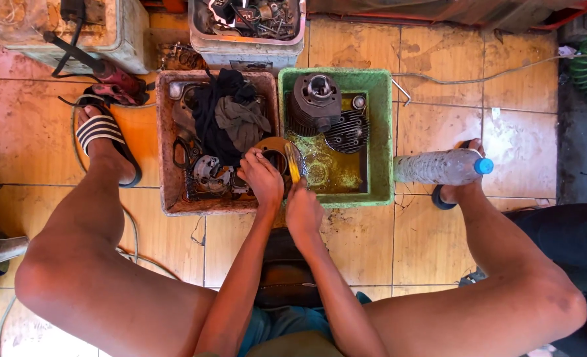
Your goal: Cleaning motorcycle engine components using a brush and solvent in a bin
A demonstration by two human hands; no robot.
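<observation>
A person sits low over a tiled floor [439, 79] with two tubs between the feet. The left hand [261, 177] has its grip clamped on a round brownish metal ring part [271, 151], held over the seam between the two tubs. The right hand [302, 210] is closed on a thin yellow-handled tool [294, 164] whose tip points toward that ring.

The rusty brown rectangular tub [164, 132] on the left holds a heap of dark cloth rags [230, 116], with grey metal engine pieces [210, 177] lying below the rags near the left hand. The green plastic rectangular tub [380, 132] on the right holds a dark finned engine cylinder [314, 102] standing upright at its back, a finned round head [347, 132] just beside it, and a pool of yellowish oily liquid [330, 172] across the bottom.

Behind the tubs stands a whitish plastic box [240, 49] full of mixed small metal parts. A clear plastic bottle with a blue cap [442, 166] lies on its side by the right foot, just beside the green tub.
</observation>
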